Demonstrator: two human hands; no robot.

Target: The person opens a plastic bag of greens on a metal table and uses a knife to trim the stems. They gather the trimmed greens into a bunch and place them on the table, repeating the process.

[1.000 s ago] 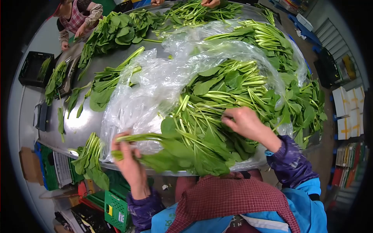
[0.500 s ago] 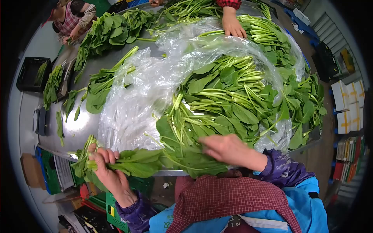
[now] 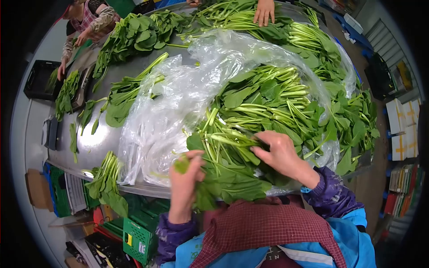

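Note:
My left hand (image 3: 185, 178) is closed at the table's front edge, a blurred bit of leafy greens between thumb and fingers. Leaves lie right beside it. My right hand (image 3: 279, 152) pinches pale stems at the near side of a large pile of leafy greens (image 3: 272, 109); its fingertips are partly hidden by the stems. This pile rests on a crumpled clear plastic bag (image 3: 156, 116). To the left, a separate bunch of greens (image 3: 107, 178) lies with its leaves hanging over the table edge.
More greens (image 3: 138, 33) cover the far side of the metal table (image 3: 96, 138). A co-worker's hand (image 3: 265, 11) rests there, and another person (image 3: 91, 22) reaches toward a black crate (image 3: 41, 80). Green crates (image 3: 140, 234) stand below the table; white boxes (image 3: 402, 125) are at right.
My left hand has left the bunch at the left edge and moved right. My right hand has moved up and right onto the stems. The co-worker's far hand has drawn back.

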